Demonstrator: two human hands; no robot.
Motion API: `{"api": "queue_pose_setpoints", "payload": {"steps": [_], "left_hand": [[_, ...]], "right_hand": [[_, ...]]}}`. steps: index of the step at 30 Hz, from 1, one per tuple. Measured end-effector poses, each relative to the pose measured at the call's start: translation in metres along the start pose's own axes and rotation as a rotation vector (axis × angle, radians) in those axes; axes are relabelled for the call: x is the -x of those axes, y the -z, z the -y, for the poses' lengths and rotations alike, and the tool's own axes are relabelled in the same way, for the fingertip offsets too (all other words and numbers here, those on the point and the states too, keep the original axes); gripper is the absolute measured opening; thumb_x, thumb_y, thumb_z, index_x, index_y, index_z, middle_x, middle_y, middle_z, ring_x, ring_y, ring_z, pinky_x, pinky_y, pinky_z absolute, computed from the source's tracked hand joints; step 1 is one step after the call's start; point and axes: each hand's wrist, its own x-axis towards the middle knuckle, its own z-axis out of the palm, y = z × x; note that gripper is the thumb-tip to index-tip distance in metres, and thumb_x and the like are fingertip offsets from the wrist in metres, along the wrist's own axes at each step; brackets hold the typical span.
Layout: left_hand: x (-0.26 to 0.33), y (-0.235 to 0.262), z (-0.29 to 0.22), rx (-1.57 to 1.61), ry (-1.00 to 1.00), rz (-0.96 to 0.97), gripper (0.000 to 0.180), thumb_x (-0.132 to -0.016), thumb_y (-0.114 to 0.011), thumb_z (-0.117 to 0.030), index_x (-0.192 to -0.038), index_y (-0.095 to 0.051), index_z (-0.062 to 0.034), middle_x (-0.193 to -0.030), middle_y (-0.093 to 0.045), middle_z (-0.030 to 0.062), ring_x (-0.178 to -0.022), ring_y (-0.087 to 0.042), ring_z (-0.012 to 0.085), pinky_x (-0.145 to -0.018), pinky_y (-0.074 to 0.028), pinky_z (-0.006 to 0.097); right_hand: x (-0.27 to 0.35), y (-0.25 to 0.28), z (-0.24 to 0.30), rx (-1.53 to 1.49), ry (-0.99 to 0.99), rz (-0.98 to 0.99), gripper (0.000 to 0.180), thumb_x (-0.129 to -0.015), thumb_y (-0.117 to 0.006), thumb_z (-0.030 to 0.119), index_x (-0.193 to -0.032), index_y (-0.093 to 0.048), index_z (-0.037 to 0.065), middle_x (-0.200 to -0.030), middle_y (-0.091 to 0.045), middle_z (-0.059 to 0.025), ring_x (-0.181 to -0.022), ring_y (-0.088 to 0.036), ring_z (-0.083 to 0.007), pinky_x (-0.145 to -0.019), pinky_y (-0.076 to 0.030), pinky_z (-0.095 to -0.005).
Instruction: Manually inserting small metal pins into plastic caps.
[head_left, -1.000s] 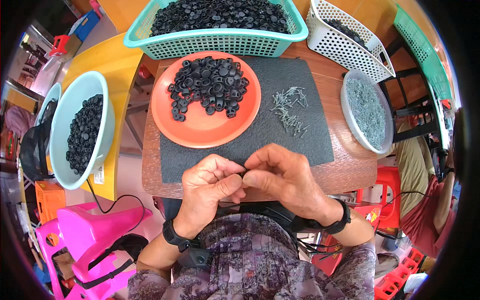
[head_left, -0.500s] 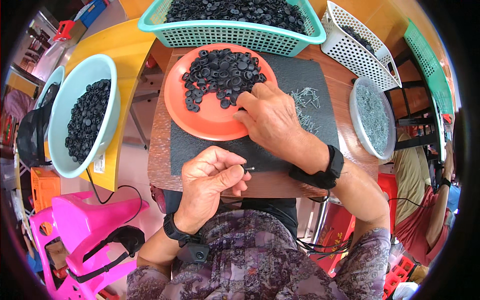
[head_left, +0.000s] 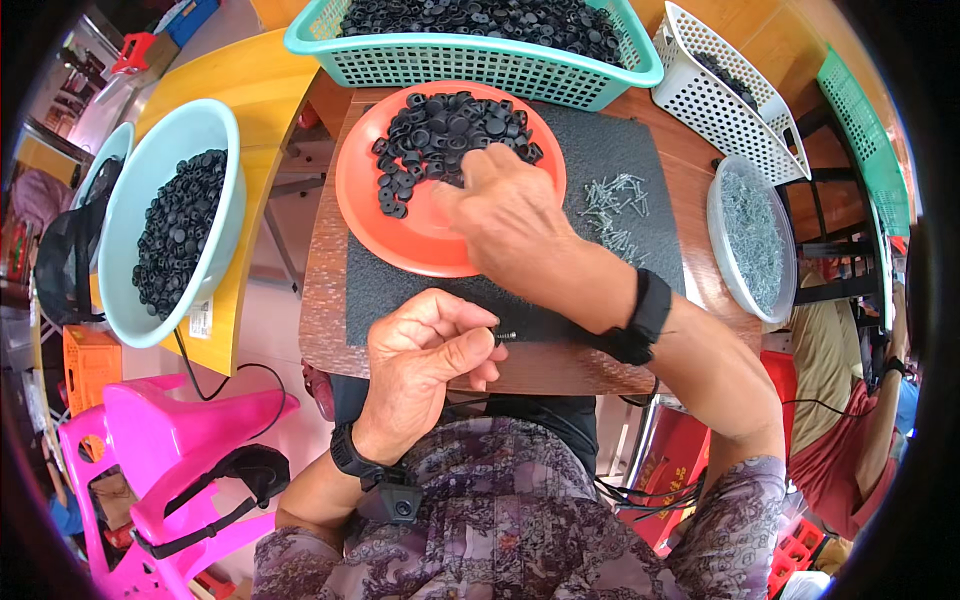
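Close to the table's front edge, my left hand (head_left: 420, 350) pinches a small screw (head_left: 507, 336) between thumb and fingertips; its threaded shank points right. My right hand (head_left: 505, 205) is over the orange plate (head_left: 385, 240), its fingertips at the near side of a heap of round black plastic caps (head_left: 430, 130). Those fingers are curled downward and slightly blurred, so whether they hold a cap is hidden. The plate rests on a dark mat (head_left: 610, 150), where loose silver screws (head_left: 612, 205) lie right of my right hand.
A turquoise basket (head_left: 470, 65) of black parts stands behind the plate, beside a white basket (head_left: 710, 115). At right is a clear tub (head_left: 720, 240) of screws. Left, a pale blue basin (head_left: 120, 290) of black caps sits by a yellow table (head_left: 265, 90). A pink chair (head_left: 170, 430) stands below.
My right hand has shifted up and left over the plate, further into the caps. My left hand stays nearly still with the screw. The whole view has moved slightly.
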Motion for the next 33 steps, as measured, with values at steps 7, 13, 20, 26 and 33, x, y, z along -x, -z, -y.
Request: {"api": "queue_pose_setpoints", "payload": {"steps": [7,13,20,26,33], "left_hand": [[-0.001,0.003,0.002,0.002,-0.029,0.009,0.017,-0.081,-0.066,-0.007,-0.092,-0.058,0.0034,-0.076,-0.064,0.0143,-0.059,-0.061,0.0140,-0.053,-0.048,0.022],[-0.001,0.001,-0.001,0.000,-0.047,0.014,0.018,-0.081,-0.066,-0.008,-0.092,-0.057,0.0039,-0.077,-0.064,0.0148,-0.059,-0.061,0.0148,-0.052,-0.049,0.023],[-0.002,-0.008,-0.010,0.077,-0.077,0.018,0.016,-0.081,-0.065,-0.004,-0.092,-0.056,0.0040,-0.078,-0.064,0.0171,-0.059,-0.061,0.0173,-0.053,-0.050,0.025],[-0.004,-0.022,-0.005,0.041,-0.105,0.031,0.017,-0.081,-0.065,-0.004,-0.092,-0.056,0.0040,-0.078,-0.064,0.0171,-0.060,-0.062,0.0170,-0.054,-0.050,0.025],[-0.005,-0.025,0.003,0.005,-0.144,-0.001,0.018,-0.080,-0.067,-0.005,-0.091,-0.056,0.0039,-0.078,-0.064,0.0161,-0.063,-0.063,0.0176,-0.054,-0.051,0.025]], "right_hand": [[-0.004,-0.006,-0.002,0.021,0.052,0.011,0.012,-0.058,-0.064,0.009,-0.069,-0.060,0.006,-0.071,-0.058,-0.0124,-0.070,-0.056,-0.0261,-0.059,-0.044,-0.0322],[0.013,0.007,-0.008,-0.463,-0.152,-0.174,0.013,-0.068,-0.061,0.006,-0.080,-0.059,0.002,-0.075,-0.058,-0.0148,-0.071,-0.056,-0.0323,-0.062,-0.046,-0.0391],[0.072,0.053,0.016,-0.712,-0.420,-0.077,0.028,-0.068,-0.067,0.003,-0.093,-0.055,0.001,-0.081,-0.058,-0.0142,-0.074,-0.057,-0.0333,-0.063,-0.046,-0.0404],[0.091,0.063,0.040,-0.800,-0.458,-0.128,0.028,-0.068,-0.066,-0.001,-0.094,-0.055,-0.001,-0.078,-0.056,-0.0139,-0.072,-0.055,-0.0326,-0.061,-0.045,-0.0390],[0.103,0.062,0.044,-0.928,-0.482,-0.222,0.031,-0.069,-0.063,-0.006,-0.099,-0.056,-0.004,-0.076,-0.056,-0.0149,-0.071,-0.054,-0.0323,-0.062,-0.044,-0.0382]]}}
